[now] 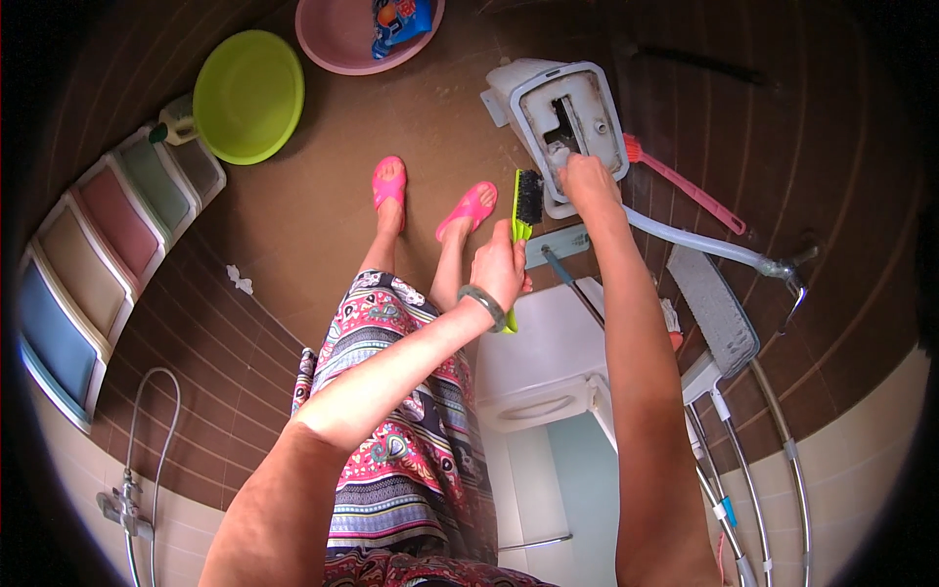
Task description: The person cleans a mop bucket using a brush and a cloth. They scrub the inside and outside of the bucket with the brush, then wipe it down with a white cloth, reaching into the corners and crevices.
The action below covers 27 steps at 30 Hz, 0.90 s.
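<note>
My left hand (497, 268) grips the bright green handle of a scrubbing brush (527, 197), its black bristles pointing right towards a grimy plastic bucket-like box (530, 103). That box has a grey rim and a stained inner panel with a dark cut-out. My right hand (589, 183) reaches over the near side of the rim, fingers at the cut-out. A pale whitish thing (557, 154) shows by the fingertips; its kind is unclear, and the palm side is hidden, so I cannot tell whether the fingers hold it.
A pink-handled brush (693, 185) and a hose (689, 236) on a tap (788, 271) lie right of the box. Flat mops (715, 308) lean at right. A white cabinet (543, 337) stands near. Green (249, 95) and pink (323, 44) basins, plus stacked plastic bins (121, 220), line the left and far side.
</note>
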Motion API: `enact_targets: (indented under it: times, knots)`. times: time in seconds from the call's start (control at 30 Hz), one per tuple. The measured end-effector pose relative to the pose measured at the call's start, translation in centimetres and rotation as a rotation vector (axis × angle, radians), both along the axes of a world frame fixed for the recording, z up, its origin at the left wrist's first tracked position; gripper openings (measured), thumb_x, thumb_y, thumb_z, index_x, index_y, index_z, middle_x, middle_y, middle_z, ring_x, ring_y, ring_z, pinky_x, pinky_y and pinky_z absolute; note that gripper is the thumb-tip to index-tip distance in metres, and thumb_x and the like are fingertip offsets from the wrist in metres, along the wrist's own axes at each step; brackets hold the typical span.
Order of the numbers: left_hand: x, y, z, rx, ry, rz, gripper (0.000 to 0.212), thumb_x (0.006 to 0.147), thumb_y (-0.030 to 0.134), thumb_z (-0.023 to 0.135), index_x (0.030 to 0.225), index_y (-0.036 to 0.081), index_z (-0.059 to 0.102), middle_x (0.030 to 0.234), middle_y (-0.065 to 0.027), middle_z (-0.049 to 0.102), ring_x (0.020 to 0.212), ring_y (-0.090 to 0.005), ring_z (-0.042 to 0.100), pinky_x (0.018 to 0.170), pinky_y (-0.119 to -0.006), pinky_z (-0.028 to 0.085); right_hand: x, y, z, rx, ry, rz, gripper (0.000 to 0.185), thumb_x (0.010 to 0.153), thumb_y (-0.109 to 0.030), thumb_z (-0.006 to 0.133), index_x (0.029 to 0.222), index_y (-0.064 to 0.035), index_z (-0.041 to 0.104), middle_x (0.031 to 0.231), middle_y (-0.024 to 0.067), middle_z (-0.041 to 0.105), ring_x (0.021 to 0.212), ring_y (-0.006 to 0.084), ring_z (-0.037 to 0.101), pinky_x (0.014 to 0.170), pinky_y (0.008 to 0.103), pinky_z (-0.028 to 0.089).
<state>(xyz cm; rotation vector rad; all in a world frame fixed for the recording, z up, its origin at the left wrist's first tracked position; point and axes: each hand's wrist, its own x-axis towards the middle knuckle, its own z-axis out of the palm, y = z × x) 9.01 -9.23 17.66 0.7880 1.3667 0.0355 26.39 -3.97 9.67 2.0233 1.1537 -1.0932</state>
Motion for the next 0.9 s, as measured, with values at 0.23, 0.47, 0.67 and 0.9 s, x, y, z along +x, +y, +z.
enact_targets:
  times: [0.23,0.47,0.67,0.9]
  knots:
    - [-0.6,-0.2,0.6,0.082,0.052,-0.094,0.018,0.092,0.005,0.049,0.106,-0.006,0.047,0.1,-0.0192,0.047,0.059,-0.0238,0.062,0.05,-0.032,0.055,1.6,-3.7,-0.8,0.026,-0.129,-0.161,0.033,0.089,-0.015,0.044,0.107,0.0016,0.066,0.114,0.0254,0.061,0.108,0.0394,0.059,0.091,0.0472,0.048]
    - [-1.1,-0.4,0.6,0.109,0.074,-0.137,0.017,0.094,0.011,0.047,0.107,0.001,0.045,0.067,-0.0129,0.058,0.054,-0.0231,0.062,0.048,-0.035,0.052,4.3,-4.6,-1.0,0.231,-0.306,-0.251,0.031,0.092,-0.019,0.044,0.106,0.0063,0.056,0.104,0.0298,0.062,0.098,0.0441,0.061,0.084,0.0491,0.051]
    - [-1.6,-0.6,-0.1,0.144,0.065,-0.08,0.019,0.094,0.011,0.048,0.11,0.0,0.045,0.068,-0.0136,0.059,0.053,-0.0227,0.062,0.047,-0.034,0.054,4.1,-4.0,-1.0,0.477,-0.272,-0.218,0.025,0.087,-0.017,0.06,0.103,0.0015,0.058,0.099,0.0283,0.063,0.093,0.0445,0.062,0.08,0.0494,0.051]
    - [-1.4,-0.2,-0.4,-0.014,-0.028,0.057,0.03,0.091,0.002,0.048,0.12,-0.004,0.044,0.096,-0.019,0.05,0.057,-0.021,0.06,0.047,-0.03,0.053,4.2,0.2,-2.0,0.723,-0.168,-0.054,0.021,0.086,-0.017,0.062,0.096,0.0018,0.058,0.092,0.0269,0.063,0.087,0.0439,0.062,0.074,0.0495,0.051]
